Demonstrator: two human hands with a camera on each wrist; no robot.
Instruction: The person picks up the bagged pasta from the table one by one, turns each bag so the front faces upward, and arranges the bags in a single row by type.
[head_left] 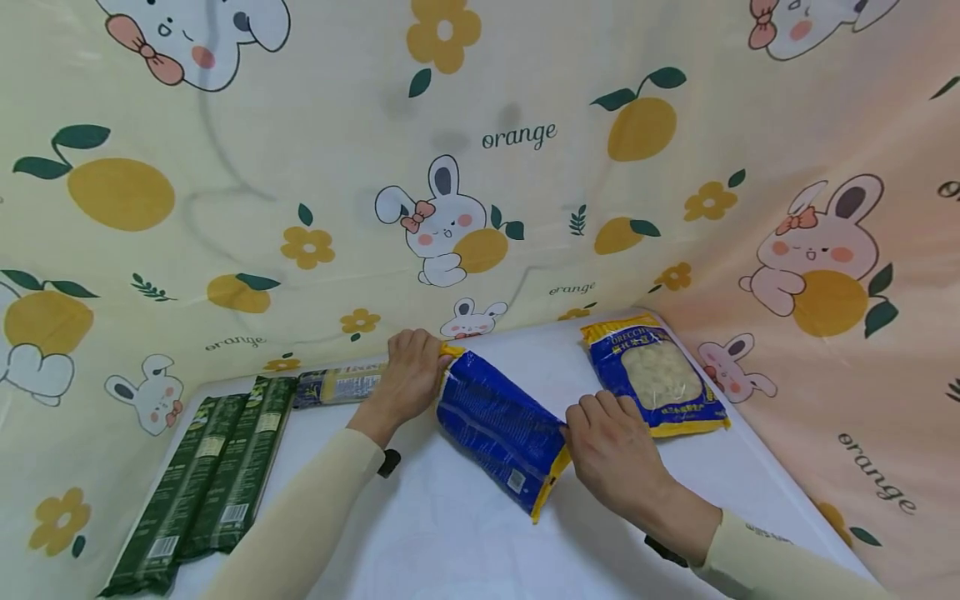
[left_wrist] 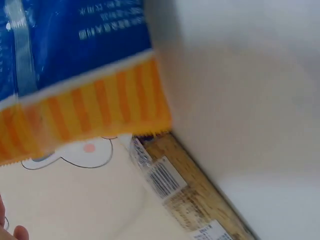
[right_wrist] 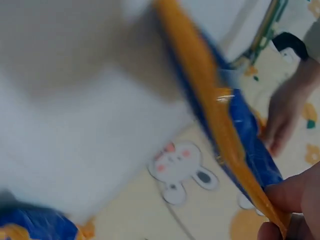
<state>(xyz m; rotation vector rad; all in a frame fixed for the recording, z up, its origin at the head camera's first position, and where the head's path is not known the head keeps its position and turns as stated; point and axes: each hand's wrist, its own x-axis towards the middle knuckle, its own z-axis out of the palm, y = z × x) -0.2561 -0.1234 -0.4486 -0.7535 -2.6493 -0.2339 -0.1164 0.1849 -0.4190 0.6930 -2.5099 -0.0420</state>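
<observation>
A blue pasta bag [head_left: 502, 429] with yellow ends is held up slantwise over the white table, its printed back facing the head camera. My left hand [head_left: 408, 375] grips it at the far upper end, where a bit of yellow shows beside the fingers. At the near end my right hand [head_left: 615, 450] pinches the edge; the right wrist view has thumb and fingers closed on the yellow seam [right_wrist: 225, 125]. In the left wrist view the striped yellow end [left_wrist: 90, 107] fills the upper left, with only some fingertips [left_wrist: 20, 232] in the corner.
Two long green packets [head_left: 240, 467] lie side by side at the left. Behind my left hand, a clear-windowed packet [head_left: 348, 385] lies along the back edge. Another blue-and-yellow pasta bag [head_left: 660, 375] rests at the back right. A printed cloth [head_left: 337, 150] rises behind the table [head_left: 420, 533].
</observation>
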